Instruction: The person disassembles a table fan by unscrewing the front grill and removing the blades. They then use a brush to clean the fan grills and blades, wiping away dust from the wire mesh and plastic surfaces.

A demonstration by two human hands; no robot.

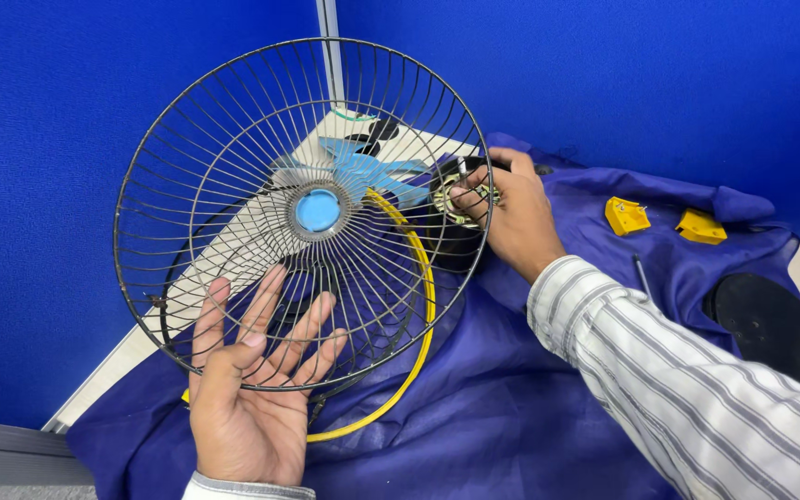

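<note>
The left hand lies open, palm up and fingers spread, against the lower rim of a round black wire fan guard with a blue centre cap, propping it tilted up; it supports the guard rather than gripping it. Seen through the wires above the fingers are pale blue fan blades, and curving just right of this hand runs a yellow plastic rim ring.

The right hand, in a striped sleeve, reaches to the guard's right edge, its fingertips pinched on the black fan motor with its brassy metal face (the motor sits just behind the guard, touching or very near its rim).

Everything rests on a rumpled dark blue cloth. Beyond the right hand, well apart, lie two small yellow plastic clips, with a slim dark tool and a black round base nearer the forearm.
</note>
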